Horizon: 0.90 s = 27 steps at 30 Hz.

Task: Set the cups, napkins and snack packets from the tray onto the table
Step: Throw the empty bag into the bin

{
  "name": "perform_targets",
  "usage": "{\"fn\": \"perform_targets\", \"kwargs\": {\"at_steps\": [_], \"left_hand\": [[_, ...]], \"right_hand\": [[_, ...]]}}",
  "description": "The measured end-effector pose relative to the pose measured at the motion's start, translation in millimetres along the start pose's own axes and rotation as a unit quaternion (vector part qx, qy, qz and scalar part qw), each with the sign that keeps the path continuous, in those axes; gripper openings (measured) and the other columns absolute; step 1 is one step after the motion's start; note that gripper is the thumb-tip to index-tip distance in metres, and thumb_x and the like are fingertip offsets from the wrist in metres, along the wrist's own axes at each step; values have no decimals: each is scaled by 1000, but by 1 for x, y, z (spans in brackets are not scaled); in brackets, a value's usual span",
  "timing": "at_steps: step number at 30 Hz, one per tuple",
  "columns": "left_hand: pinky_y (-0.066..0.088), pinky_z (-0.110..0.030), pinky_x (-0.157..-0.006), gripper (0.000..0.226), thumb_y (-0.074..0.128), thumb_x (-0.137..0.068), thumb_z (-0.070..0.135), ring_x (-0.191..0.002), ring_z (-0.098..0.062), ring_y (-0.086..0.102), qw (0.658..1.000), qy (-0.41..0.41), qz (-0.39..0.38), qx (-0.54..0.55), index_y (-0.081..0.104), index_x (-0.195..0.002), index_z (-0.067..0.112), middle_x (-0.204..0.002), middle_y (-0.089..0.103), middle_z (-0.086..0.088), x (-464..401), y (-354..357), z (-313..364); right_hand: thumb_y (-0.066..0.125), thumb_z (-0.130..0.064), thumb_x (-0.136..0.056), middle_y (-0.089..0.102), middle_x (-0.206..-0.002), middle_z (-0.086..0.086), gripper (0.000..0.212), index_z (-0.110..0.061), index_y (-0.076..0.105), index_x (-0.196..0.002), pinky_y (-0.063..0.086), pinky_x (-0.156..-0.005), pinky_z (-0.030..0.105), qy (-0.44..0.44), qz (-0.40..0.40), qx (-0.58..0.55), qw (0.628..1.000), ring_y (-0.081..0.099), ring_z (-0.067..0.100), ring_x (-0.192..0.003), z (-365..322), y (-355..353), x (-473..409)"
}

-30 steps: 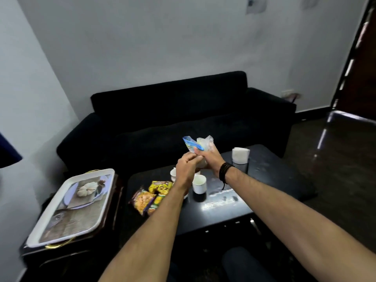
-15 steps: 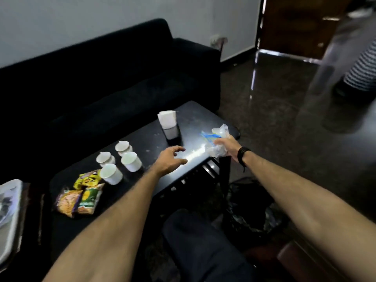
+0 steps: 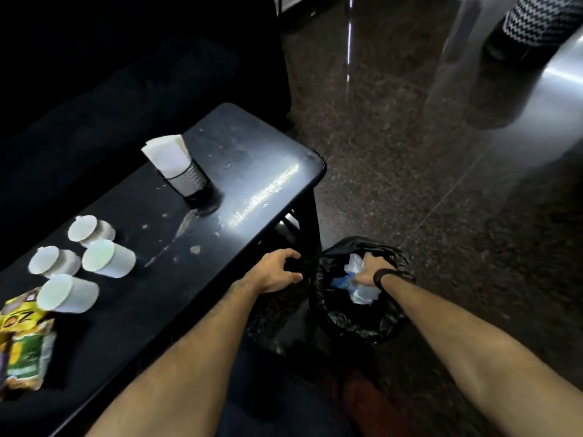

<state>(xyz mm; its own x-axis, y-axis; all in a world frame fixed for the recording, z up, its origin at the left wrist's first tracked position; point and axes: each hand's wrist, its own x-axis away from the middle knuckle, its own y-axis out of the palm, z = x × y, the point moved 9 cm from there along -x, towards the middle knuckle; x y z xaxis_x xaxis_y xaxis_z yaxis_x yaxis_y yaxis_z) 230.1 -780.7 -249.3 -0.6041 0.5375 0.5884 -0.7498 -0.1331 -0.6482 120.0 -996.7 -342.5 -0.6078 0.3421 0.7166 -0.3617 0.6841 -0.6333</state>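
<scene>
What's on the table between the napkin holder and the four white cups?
Nothing stands there in the head view: between the napkin holder and the white cups the black table shows only pale smudges and specks.

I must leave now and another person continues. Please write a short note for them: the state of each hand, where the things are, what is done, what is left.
Left hand: open, empty, at the table's near edge.
Right hand: inside the black-lined bin beside the table, closed on a crumpled clear and blue wrapper.
On the table: four white cups, napkins in a holder, snack packets at the left end.
Done: cups, napkins and packets are on the table.
Left: let go of the wrapper in the bin. The tray is out of view, so check it is empty.
</scene>
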Motion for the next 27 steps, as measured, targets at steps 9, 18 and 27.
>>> {"fn": "perform_targets", "kwargs": {"at_steps": [9, 18, 27], "left_hand": [[45, -29, -101, 58, 71, -85, 40, -126, -16, 52, 999, -8, -39, -10, 51, -139, 30, -143, 51, 2, -42, 41, -23], [44, -29, -103, 59, 72, -85, 38, -130, -19, 51, 999, -22, -29, -1, 51, -139, 29, -143, 52, -2, -37, 33, -25], [43, -31, -104, 51, 72, -85, 33, -127, -20, 53, 997, 20, 72, -15, 57, -133, 25, -134, 59, -1, 23, -45, 9]], "right_hand": [[63, -57, -84, 8, -162, 17, 110, -6, -3, -155, 30, -113, 45, -7, 42, 155, 987, 11, 35, -149, 16, 80, -48], [56, -27, -89, 38, -142, 14, 68, -7, 27, -147, 41, -102, 41, -102, 131, 180, 969, 39, 33, -129, -15, 44, -41], [59, -22, -86, 49, -133, 12, 55, -10, 43, -137, 43, -99, 46, -214, 297, 147, 919, 47, 33, -121, -92, -93, 17]]}}
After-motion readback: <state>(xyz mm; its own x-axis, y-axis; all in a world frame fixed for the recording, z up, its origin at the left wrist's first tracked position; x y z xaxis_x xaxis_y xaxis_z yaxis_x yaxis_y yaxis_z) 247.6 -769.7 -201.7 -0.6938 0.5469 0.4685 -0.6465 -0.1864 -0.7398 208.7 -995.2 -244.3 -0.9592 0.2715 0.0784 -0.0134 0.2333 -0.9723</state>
